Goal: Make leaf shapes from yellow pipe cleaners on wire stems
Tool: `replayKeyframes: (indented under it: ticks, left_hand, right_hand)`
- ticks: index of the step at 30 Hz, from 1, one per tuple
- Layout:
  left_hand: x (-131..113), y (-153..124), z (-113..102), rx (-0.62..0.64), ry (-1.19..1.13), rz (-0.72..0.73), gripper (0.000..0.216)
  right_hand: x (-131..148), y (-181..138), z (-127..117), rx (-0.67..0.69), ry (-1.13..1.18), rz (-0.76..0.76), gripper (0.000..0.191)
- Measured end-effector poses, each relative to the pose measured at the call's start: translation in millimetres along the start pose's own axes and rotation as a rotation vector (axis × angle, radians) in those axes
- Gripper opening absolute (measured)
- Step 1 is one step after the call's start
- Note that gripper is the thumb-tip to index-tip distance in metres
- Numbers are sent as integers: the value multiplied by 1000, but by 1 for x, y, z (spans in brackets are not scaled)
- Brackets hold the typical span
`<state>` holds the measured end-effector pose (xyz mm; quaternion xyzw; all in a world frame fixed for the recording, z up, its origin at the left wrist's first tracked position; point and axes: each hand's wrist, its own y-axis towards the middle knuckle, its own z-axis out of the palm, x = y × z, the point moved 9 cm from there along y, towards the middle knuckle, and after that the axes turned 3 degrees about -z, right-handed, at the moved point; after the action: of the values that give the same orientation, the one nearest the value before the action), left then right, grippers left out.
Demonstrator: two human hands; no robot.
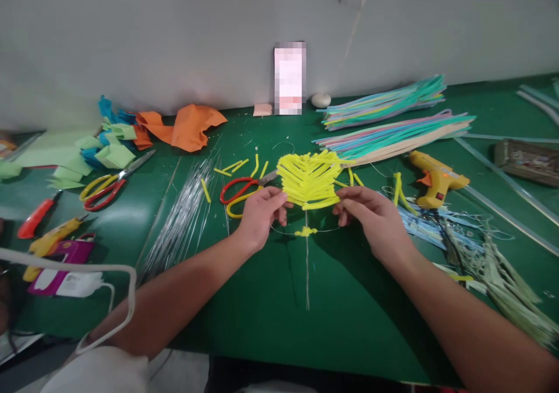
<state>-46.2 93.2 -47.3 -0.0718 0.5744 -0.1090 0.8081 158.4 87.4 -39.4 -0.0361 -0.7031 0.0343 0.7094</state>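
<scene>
Two lower corners of a yellow pipe-cleaner leaf [305, 179] are pinched by the left hand [261, 215] and right hand [375, 215] above the green table [262, 311], presumably so it can be spread flat, its wire stem [307, 276] unheld.

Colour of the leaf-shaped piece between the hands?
The leaf-shaped piece is bright yellow; shows best in the head view.

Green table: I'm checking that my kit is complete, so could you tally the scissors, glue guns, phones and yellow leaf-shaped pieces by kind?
Left scissors and centre scissors: 2
Right glue gun and left glue gun, partly covered: 2
Phone: 1
Yellow leaf-shaped piece: 1
Total: 6
</scene>
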Motion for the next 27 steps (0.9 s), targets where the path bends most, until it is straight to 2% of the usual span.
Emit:
replayKeyframes:
  ticks: [6, 15, 21, 24, 27]
  left_hand:
    - [-3, -2, 2, -6, 6, -2, 21]
    - [2, 0, 2, 33, 148, -37, 29]
    - [-1, -2, 8, 47, 217, -1, 32]
    - [-5, -7, 10, 17, 295, 55, 52]
    - [-17, -14, 9, -51, 449, 218, 78]
  right_hand:
    - [-3, 0, 2, 26, -53, 33, 15]
    - [-5, -1, 2, 30, 47, 72, 21]
    - [-6, -3, 3, 36, 90, 120, 26]
    - [-7, -4, 6, 44, 113, 147, 26]
    - [-8, -5, 12, 88, 118, 168, 29]
